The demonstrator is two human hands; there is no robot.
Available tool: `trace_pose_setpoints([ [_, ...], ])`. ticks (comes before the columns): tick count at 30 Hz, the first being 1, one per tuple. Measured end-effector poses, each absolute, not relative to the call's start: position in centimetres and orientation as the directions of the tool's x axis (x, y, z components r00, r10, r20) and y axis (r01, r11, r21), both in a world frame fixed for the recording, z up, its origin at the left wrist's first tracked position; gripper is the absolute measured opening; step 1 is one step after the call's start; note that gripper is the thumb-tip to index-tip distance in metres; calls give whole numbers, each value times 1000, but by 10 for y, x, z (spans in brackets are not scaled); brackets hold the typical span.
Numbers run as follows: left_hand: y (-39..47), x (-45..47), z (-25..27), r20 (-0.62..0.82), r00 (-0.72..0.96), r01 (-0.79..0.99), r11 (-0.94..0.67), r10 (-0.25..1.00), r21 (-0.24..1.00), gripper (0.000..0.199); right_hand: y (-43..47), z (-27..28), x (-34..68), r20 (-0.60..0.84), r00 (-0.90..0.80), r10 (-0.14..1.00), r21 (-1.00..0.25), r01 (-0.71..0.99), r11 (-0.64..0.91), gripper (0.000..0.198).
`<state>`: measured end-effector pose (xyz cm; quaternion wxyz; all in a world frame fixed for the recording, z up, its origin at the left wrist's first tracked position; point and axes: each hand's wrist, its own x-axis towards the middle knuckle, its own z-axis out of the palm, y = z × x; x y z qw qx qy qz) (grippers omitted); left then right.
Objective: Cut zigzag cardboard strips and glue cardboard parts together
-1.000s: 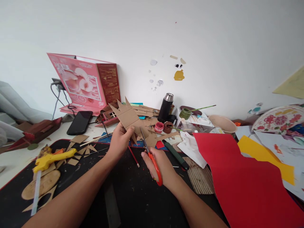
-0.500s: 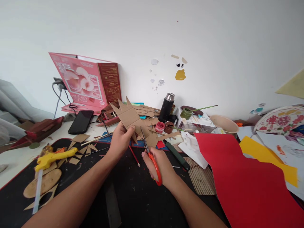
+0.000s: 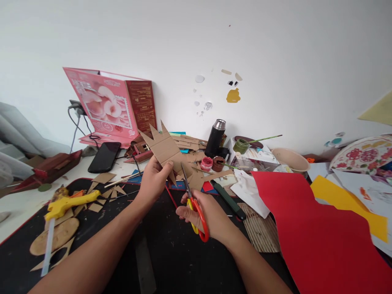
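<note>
My left hand [image 3: 155,176] pinches a brown cardboard piece [image 3: 167,149] by its lower left side, thumb on top. Pointed spikes stick up along the far edge of that piece. Fingers of my right hand [image 3: 205,212] are in the handles of the scissors [image 3: 200,220], one red and one yellow. Their blades point away from me, at the right side of the cardboard; whether they touch it I cannot tell. A red pencil [image 3: 171,197] lies below the left hand, partly hidden. Close to the right hand is a dark green utility knife [image 3: 229,200].
On the left lie a yellow glue gun [image 3: 72,203], cardboard scraps [image 3: 104,177] and a phone [image 3: 104,157]. A black thermos [image 3: 215,139], paint jars [image 3: 206,163] and a bowl [image 3: 290,159] stand behind. Red paper [image 3: 318,228] covers much of the right side.
My right thumb has spread away from the fingers, so the scissor handles are wider apart and the yellow one shows. The cardboard piece has tipped slightly to the left.
</note>
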<state>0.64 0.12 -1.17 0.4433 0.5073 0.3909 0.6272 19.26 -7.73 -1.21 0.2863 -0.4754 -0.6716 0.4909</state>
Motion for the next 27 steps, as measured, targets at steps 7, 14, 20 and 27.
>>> trace_pose_setpoints([
  [7, -4, 8, -7, 314, -36, -110, -316, 949, 942, 32, -77, -12, 192, -93, -379, 921, -946, 322, 37, 54],
  [14, -4, 9, -7, 286, -28, -112, -287, 958, 951, 31, -76, -21, 189, -132, -307, 942, -917, 398, 2, 39],
  [20, -5, 10, -8, 279, -35, -108, -281, 960, 954, 32, -74, -18, 189, -107, -276, 955, -888, 459, 33, 34],
  [27, -4, 11, -10, 268, -53, -103, -272, 962, 957, 33, -77, -23, 188, -79, -252, 965, -879, 474, 51, 38],
])
